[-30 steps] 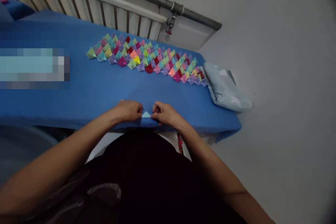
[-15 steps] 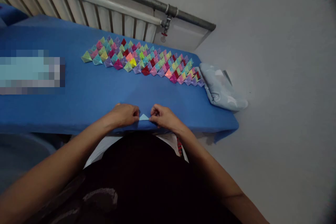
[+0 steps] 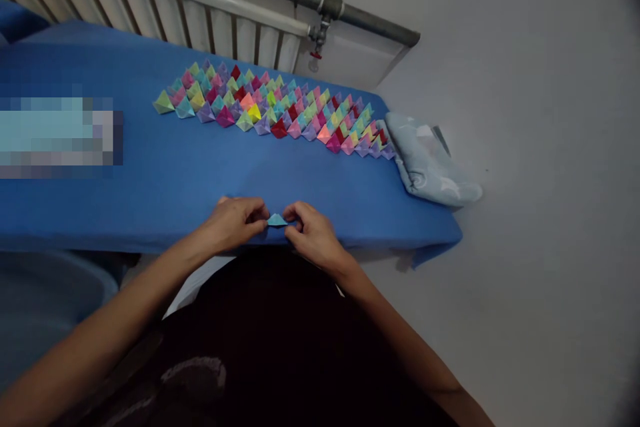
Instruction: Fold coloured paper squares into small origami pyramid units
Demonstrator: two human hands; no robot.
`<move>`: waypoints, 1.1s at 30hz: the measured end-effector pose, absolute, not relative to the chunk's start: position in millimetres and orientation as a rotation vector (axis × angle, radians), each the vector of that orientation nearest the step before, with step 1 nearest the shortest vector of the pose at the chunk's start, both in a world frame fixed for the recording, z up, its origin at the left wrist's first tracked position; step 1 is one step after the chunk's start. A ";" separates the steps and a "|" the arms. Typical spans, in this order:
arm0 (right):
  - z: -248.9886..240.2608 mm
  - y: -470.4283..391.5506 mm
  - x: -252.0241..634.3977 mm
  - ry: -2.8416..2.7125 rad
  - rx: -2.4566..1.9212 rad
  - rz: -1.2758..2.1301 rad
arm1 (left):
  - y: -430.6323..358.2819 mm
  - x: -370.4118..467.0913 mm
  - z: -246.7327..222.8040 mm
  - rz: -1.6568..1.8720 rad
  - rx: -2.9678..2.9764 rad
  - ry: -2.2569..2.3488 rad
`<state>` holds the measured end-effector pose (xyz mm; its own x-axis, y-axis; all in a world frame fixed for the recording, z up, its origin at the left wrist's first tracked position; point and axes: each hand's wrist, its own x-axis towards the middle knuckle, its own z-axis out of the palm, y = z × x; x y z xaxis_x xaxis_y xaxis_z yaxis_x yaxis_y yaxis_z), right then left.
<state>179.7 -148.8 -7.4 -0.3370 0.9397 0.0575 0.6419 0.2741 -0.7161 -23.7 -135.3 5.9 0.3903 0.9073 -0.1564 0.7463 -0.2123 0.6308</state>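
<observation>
Between my two hands is a small light-blue folded paper [image 3: 277, 220], low and pointed in the middle, close to the front edge of the blue-covered table [image 3: 200, 167]. My left hand [image 3: 237, 219] pinches its left end with thumb and curled fingers. On the other side my right hand [image 3: 311, 230] has its thumb and fingertips closed at the right end. Farther back, many small folded paper boats [image 3: 245, 121] stand in slanting rows, in pink, purple, green, blue, yellow and red.
A folded grey-blue cloth [image 3: 430, 163] lies at the table's right end by the wall. Behind the table run a white radiator [image 3: 195, 23] and a grey pipe [image 3: 375, 23] with a valve [image 3: 317, 47]. A blurred-out pale item [image 3: 50, 137] lies at the left.
The folded paper looked like a flat pale triangle; now it is bluer, with a raised middle between lower ends. My right hand has turned and its fingers have shifted. The view has tipped slightly.
</observation>
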 end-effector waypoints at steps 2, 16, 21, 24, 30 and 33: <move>-9.5 -148.7 179.6 -2.052 -1.384 0.825 | -138.6 -20.8 2.5 0.377 2.046 1.415; -9.4 -149.3 175.9 -1.981 -1.470 0.842 | -138.9 -10.0 0.1 0.402 2.092 1.404; -10.0 -149.1 174.5 -2.040 -1.400 0.774 | -138.1 -8.0 -4.5 0.389 2.157 1.403; -10.9 -148.2 174.8 -2.059 -1.331 0.761 | -138.2 -9.2 -6.6 0.400 2.161 1.422; -10.1 -147.6 179.1 -2.025 -1.375 0.790 | -135.7 -14.9 -10.7 0.485 2.134 1.405; -9.6 -147.5 178.6 -2.031 -1.344 0.801 | -135.0 -16.2 -9.2 0.475 2.134 1.401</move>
